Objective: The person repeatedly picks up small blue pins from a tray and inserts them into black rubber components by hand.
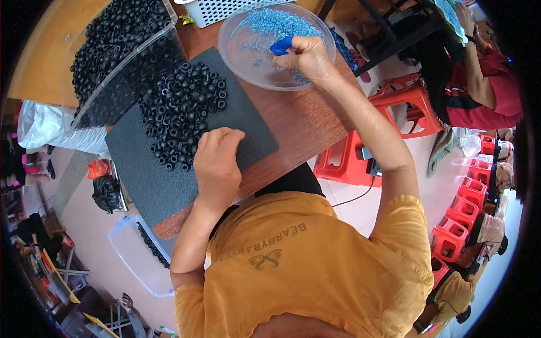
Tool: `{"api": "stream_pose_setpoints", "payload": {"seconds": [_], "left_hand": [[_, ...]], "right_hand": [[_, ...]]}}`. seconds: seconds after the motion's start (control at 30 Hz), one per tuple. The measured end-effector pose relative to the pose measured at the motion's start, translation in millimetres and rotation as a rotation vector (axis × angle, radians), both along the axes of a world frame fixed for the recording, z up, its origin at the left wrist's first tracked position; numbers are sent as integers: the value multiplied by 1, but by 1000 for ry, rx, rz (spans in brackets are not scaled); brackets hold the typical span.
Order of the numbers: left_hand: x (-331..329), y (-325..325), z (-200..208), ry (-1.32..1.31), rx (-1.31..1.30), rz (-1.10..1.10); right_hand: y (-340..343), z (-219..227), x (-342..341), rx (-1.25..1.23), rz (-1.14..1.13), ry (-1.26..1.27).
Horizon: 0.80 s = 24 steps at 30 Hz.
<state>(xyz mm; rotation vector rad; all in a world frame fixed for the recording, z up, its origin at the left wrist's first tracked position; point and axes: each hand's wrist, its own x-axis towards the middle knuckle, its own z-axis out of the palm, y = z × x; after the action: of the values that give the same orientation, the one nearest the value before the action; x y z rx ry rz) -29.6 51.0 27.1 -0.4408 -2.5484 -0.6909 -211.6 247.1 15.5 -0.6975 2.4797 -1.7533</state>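
Observation:
My left hand (217, 163) rests at the near side of a pile of small black round parts with holes (183, 101), on a dark grey mat (251, 135). Its fingers are curled down; anything they hold is hidden. Over a round translucent tray (231, 62) at the far right, my right hand (313, 62) has its fingers drawn together. Bright blue material (282, 46) is at its fingertips; whether it is worn or held I cannot tell. Small blue pieces (282, 23) lie in the tray, too fine to name. Anything pinched between those fingers is hidden.
A clear plastic bin (132, 67) full of black parts leans onto the mat at the far left. Behind the tray stands a white perforated basket (217, 10). Red stools (344, 160) stand right of the table (304, 115). Another person (490, 93) sits at far right.

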Motion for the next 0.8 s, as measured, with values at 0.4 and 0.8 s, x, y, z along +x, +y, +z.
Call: {"api": "stream_pose_setpoints", "payload": {"seconds": [0.4,0.8], "left_hand": [[11,-5,0,-593,1390,17],[31,-5,-10,-662,1454,93]], "right_hand": [[-1,-6,4,223,-160,198],[3,-7,2,435,161,563]]}}
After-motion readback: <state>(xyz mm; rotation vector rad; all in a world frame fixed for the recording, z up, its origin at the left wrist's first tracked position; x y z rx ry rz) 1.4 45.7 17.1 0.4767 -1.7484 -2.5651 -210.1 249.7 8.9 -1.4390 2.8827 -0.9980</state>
